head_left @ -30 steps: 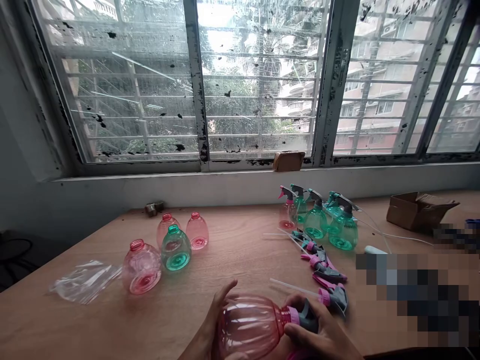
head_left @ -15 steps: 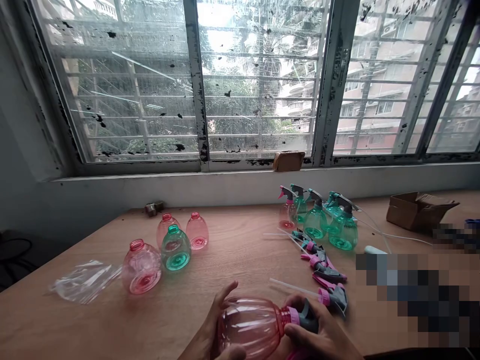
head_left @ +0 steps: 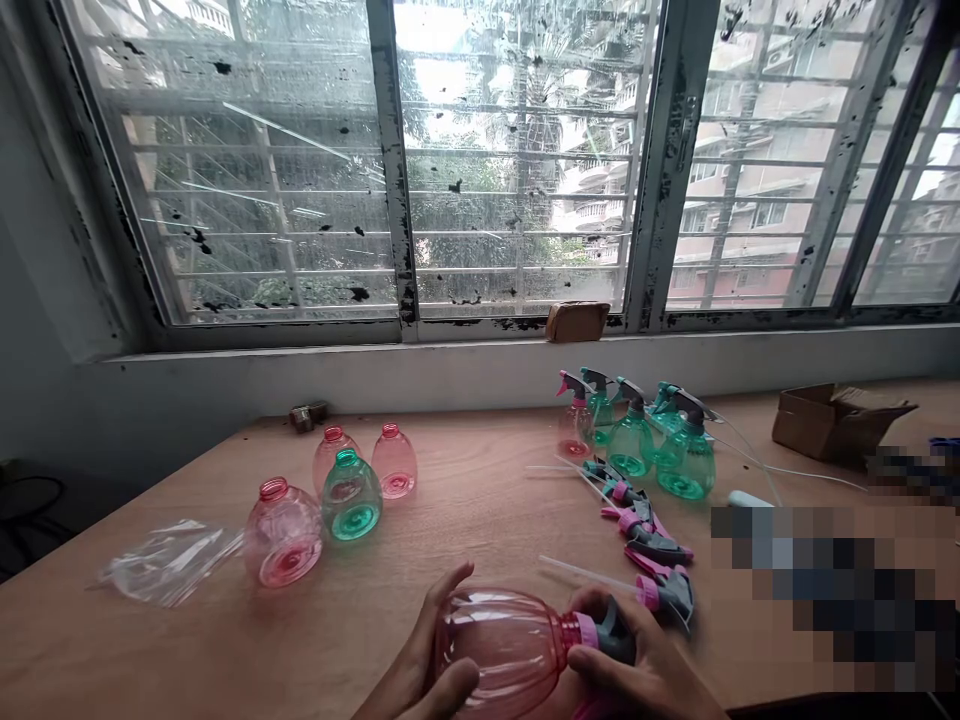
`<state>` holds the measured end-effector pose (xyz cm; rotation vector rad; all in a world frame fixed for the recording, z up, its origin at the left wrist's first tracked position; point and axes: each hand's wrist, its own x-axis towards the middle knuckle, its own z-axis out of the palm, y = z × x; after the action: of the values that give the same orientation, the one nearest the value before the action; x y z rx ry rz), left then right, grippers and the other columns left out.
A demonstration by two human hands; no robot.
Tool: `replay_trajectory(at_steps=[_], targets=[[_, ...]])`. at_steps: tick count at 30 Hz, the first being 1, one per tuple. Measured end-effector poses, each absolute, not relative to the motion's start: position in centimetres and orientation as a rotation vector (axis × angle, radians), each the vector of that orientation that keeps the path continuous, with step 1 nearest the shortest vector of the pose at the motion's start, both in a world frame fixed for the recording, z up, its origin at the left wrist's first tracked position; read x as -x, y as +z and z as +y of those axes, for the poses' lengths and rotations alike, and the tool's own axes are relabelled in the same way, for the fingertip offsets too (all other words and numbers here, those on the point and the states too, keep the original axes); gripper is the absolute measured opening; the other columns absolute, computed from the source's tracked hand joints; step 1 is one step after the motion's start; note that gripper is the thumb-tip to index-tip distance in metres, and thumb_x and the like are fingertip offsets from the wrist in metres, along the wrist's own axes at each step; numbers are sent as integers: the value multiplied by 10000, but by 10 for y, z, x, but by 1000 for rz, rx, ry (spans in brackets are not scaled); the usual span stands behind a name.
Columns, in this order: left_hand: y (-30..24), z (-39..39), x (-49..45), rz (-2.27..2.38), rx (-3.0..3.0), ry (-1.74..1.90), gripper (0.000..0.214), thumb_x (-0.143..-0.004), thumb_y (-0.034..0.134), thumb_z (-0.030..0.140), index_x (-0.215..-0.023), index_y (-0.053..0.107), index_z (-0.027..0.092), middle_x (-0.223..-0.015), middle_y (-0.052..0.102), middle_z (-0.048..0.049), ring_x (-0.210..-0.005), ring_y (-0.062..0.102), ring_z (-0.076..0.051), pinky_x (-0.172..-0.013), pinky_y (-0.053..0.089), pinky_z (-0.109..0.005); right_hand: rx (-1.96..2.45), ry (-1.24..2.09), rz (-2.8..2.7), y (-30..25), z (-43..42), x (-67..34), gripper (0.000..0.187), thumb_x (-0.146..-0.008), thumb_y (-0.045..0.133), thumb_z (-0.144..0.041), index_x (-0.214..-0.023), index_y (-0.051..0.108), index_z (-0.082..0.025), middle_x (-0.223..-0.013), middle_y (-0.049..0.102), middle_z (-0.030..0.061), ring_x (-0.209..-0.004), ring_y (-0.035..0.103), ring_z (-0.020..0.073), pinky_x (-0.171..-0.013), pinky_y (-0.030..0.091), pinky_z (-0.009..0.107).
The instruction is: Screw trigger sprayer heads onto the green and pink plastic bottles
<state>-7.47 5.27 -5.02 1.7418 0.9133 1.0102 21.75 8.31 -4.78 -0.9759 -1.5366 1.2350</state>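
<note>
A pink see-through bottle (head_left: 502, 645) lies on its side in both my hands, low in the middle of the view. My left hand (head_left: 427, 660) is wrapped round its round body, thumb in front. My right hand (head_left: 637, 665) grips the grey and pink spray head (head_left: 611, 632) at the bottle's neck. Just beyond my right hand lie several loose spray heads (head_left: 645, 535) with thin white tubes.
On the wooden table (head_left: 465, 500), left of middle, stand open bottles: a large pink one (head_left: 283, 533), a teal one (head_left: 351, 497), two small pink ones behind. Finished spray bottles (head_left: 645, 435) cluster at the back right. A plastic bag (head_left: 169, 562) lies left, a cardboard box (head_left: 836, 420) far right.
My left thumb has come round to the front of the pink bottle. The bottle and my right hand have barely shifted.
</note>
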Motion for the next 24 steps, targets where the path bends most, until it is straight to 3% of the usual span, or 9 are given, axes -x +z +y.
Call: replay_trajectory(at_steps=[4, 9, 12, 16, 21, 24], targets=[[-57, 55, 71, 887, -1755, 1083, 1015, -793, 771, 639, -1590, 180, 422, -1692, 268, -95, -1426, 453, -391, -1183, 356, -531, 987, 1189, -1572, -49, 84, -218, 347, -726, 877, -492, -885, 753, -209, -773, 716, 14, -702, 643, 254, -631, 538, 289], [-52, 52, 67, 980, -1549, 1064, 833, -859, 599, 733, -1567, 286, 425, -1661, 340, -41, -1439, 472, -349, -1165, 417, -430, 997, 1175, -1607, -51, 84, -219, 357, -737, 857, -517, -889, 754, -210, -774, 712, 17, -705, 640, 257, -637, 530, 298], [-49, 50, 69, 897, -1643, 1040, 964, -806, 670, 736, -1589, 217, 404, -1699, 252, -71, -1465, 409, -401, -1171, 387, -511, 992, 1160, -1617, -50, 84, -219, 384, -735, 849, -549, -877, 756, -204, -795, 730, 34, -748, 660, 281, -678, 540, 319], [-54, 52, 72, 863, -1732, 1058, 869, -897, 616, 668, -1593, 158, 424, -1712, 201, -82, -1474, 379, -394, -1181, 343, -557, 999, 1155, -1619, -51, 84, -219, 383, -732, 854, -542, -868, 761, -197, -799, 723, 31, -764, 660, 282, -706, 533, 323], [-52, 59, 68, 986, -1503, 1039, 872, -892, 611, 683, -1602, 222, 358, -1596, 424, -143, -1395, 504, -364, -1164, 407, -506, 993, 1159, -1602, -57, 86, -219, 396, -741, 852, -538, -912, 748, -196, -799, 719, 34, -724, 651, 272, -653, 530, 322], [-46, 56, 67, 962, -1394, 1011, 890, -834, 620, 751, -1577, 282, 396, -1511, 512, -114, -1391, 513, -384, -1130, 450, -513, 989, 1152, -1621, -58, 87, -220, 394, -751, 844, -543, -912, 745, -197, -803, 721, 36, -736, 655, 275, -665, 534, 329]])
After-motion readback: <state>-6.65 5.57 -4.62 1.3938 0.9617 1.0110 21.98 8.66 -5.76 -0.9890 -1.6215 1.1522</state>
